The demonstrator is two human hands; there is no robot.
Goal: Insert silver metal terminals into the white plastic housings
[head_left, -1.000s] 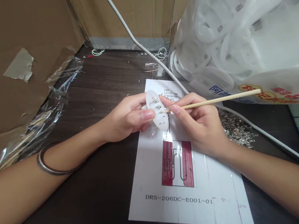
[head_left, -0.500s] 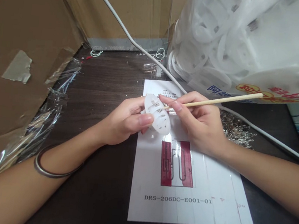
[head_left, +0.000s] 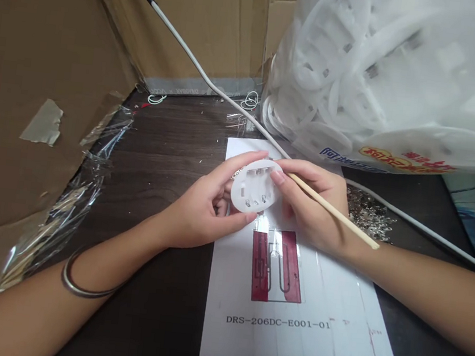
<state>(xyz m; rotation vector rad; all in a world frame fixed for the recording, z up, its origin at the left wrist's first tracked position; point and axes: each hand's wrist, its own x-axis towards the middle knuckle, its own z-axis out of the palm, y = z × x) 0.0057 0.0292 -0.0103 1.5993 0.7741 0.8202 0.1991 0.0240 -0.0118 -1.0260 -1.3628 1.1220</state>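
Observation:
A round white plastic disc [head_left: 257, 189] with slots and small metal contacts is held above a printed sheet [head_left: 279, 340]. My left hand [head_left: 213, 204] grips its rim, fingers at the top and thumb at the lower edge. My right hand [head_left: 312, 201] pinches a thin wooden stick [head_left: 336, 215], whose far end slants down over the right wrist. The right fingertips also touch the disc's upper right edge. The stick's near tip is hidden by the fingers. Behind my right hand lies a pile of small metal pieces [head_left: 372, 219].
A big clear bag [head_left: 359, 89] full of white discs stands at the back right. A white cable [head_left: 191, 58] runs diagonally across the desk. Cardboard walls [head_left: 36, 23] close off the left and back, with clear plastic wrap [head_left: 97, 168] along the left one.
The disc has turned to face me more, its contact rows now visible. My left thumb has moved off its face to the rim. The stick has swung from pointing up right to down right.

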